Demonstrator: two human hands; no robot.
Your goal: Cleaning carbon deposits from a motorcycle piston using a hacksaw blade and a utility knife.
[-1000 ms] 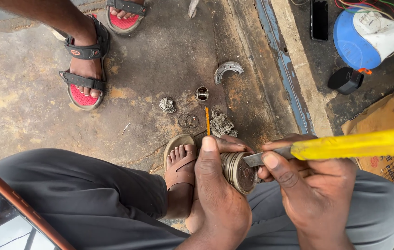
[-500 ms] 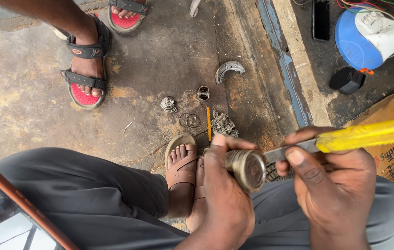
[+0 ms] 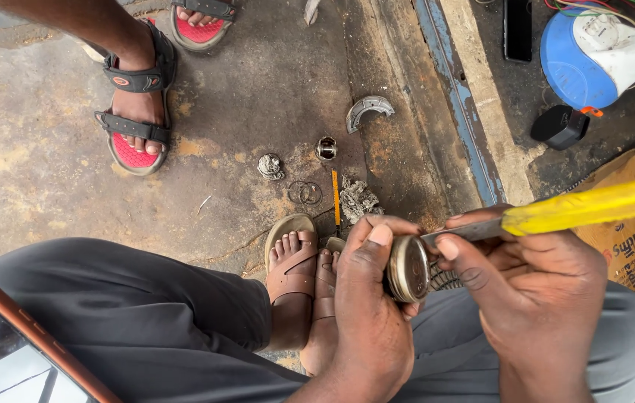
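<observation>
The left hand point(image 3: 366, 298) is closing thumb and fingers around a round metal piston point(image 3: 407, 269), turning its rim toward the blade so the edge is exposed. The right hand point(image 3: 534, 291) is gripping a yellow-handled scraper point(image 3: 586, 207), its flat tip touching the rim. Beyond the hands, loose rings point(image 3: 304, 195) and a small metal cylinder point(image 3: 326, 150) are lying on the stained concrete floor point(image 3: 49, 172), leaving open room ahead.
</observation>
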